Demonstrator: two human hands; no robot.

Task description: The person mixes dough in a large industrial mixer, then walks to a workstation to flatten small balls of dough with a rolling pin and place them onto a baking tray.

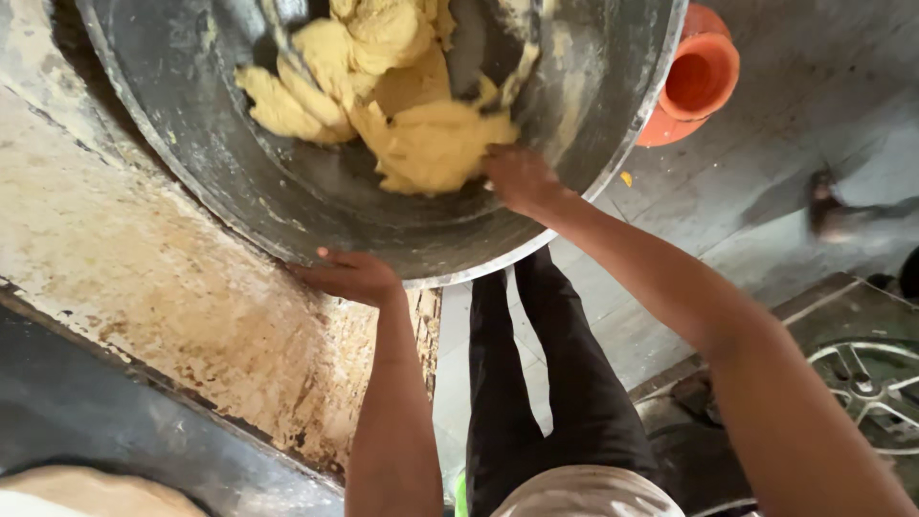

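From the head camera, a big metal bowl (287, 191) sits on a worn, floury surface (144, 278) and holds a heap of yellow dough (402, 105). The right hand (520, 177) reaches inside the bowl, its fingers pressed into the near edge of the dough; whether they are curled or spread cannot be told. The left hand (352, 276) lies on the bowl's near rim, fingers flat and open, well apart from the dough. An orange clay pot (697, 81) stands on the floor beyond the bowl.
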